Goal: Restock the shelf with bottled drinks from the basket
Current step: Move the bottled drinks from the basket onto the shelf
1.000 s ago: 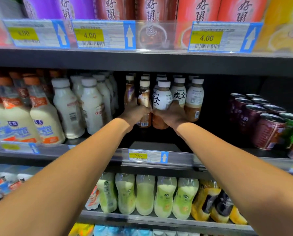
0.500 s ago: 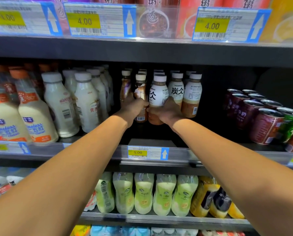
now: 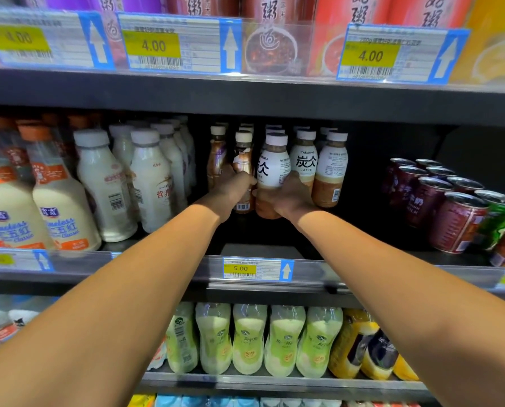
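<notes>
Both hands were reaching onto the middle shelf [image 3: 157, 270], side by side and close together. The left hand [image 3: 230, 192] held a coffee bottle [image 3: 243, 168], and the right hand [image 3: 286, 198] held a latte bottle [image 3: 273, 168] just to the right of it. Behind these two bottles stood further rows of bottles. Just right of the right hand stood two more latte bottles [image 3: 332, 171], and well to the right of them was a group of cans [image 3: 457, 218]. Left of the left hand, milk bottles [image 3: 151, 183] stood in rows. Before the hands, on the shelf edge, sat a price tag [image 3: 257, 269]. Under the hands, on the lower shelf [image 3: 274, 386], stood a row of drink bottles [image 3: 248, 339]. Above the hands was the upper shelf [image 3: 245, 95].
</notes>
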{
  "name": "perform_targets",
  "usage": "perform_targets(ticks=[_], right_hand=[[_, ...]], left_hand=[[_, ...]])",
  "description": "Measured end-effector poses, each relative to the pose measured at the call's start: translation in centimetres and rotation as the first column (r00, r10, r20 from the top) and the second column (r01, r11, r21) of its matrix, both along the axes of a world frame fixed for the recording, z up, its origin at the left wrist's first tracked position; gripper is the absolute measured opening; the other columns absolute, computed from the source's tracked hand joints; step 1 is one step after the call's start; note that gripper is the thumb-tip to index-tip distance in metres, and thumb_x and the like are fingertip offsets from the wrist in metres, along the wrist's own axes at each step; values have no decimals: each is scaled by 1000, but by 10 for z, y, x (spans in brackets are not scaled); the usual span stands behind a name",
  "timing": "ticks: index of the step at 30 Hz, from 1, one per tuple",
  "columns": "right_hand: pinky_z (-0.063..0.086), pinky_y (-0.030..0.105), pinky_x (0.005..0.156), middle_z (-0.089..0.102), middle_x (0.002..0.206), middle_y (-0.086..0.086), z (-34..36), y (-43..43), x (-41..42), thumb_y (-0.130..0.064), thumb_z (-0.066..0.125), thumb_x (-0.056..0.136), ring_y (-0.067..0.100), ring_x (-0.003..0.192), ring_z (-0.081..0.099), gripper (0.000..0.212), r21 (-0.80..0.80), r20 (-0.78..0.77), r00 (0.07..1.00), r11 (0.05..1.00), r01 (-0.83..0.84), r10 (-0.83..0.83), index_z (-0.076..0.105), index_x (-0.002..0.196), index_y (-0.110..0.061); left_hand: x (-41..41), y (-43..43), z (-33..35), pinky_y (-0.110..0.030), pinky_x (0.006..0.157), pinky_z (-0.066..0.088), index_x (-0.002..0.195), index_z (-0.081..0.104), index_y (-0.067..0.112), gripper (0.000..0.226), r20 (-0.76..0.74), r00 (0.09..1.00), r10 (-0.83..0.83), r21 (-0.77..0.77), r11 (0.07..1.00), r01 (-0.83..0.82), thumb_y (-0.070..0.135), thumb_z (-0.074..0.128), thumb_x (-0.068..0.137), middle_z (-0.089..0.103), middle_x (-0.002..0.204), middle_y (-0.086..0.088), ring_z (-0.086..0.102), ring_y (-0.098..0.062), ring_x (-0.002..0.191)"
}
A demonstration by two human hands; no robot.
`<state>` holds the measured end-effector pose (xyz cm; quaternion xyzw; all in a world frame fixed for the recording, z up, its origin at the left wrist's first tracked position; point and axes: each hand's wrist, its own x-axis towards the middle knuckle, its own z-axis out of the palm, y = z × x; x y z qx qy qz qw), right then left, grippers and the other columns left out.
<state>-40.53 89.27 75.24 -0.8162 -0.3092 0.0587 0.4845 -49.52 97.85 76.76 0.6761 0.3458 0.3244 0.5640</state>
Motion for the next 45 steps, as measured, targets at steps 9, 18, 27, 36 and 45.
perform_targets(ticks=[9,18,27,36,45], right_hand=[[52,39,98,64,124,9,-3,-2,2,-39,86,69,28,114,61,75,31,1,1000,999,-29,29,44,126,-14],[53,38,96,65,119,2,2,-9,-1,-44,87,64,22,109,62,77,38,-61,995,996,-76,78,47,125,-17],[46,32,85,68,116,9,46,-89,-39,-37,50,98,33,109,62,30,-482,450,861,876,12,235,68,109,-16],[22,31,54,51,53,2,35,-253,-98,-22,62,82,26,49,36,33,-421,832,533,799,429,152,38,59,-22],[51,37,71,65,83,4,0,-462,-87,-31,41,97,34,82,63,28,-671,605,783,437,599,-146,51,72,-22]], left_hand=[[5,3,1,-32,85,48,125,46,7,45,-84,996,23,67,998,-17,2,59,83,58,109,-9,58,-27,102],[-5,7,2,-33,83,54,126,52,10,50,-11,999,-39,18,999,39,7,71,80,67,110,-7,66,-22,97],[-61,-22,20,-35,87,50,110,67,13,47,-579,813,62,510,805,302,49,50,84,68,109,-10,64,-31,104],[-89,-193,36,-36,66,46,88,51,25,38,-559,825,-83,822,76,564,44,22,105,54,84,7,56,-20,80],[-13,-365,-15,-30,40,46,57,58,14,23,-539,700,-468,842,-301,447,13,68,77,52,56,-2,59,-29,51]])
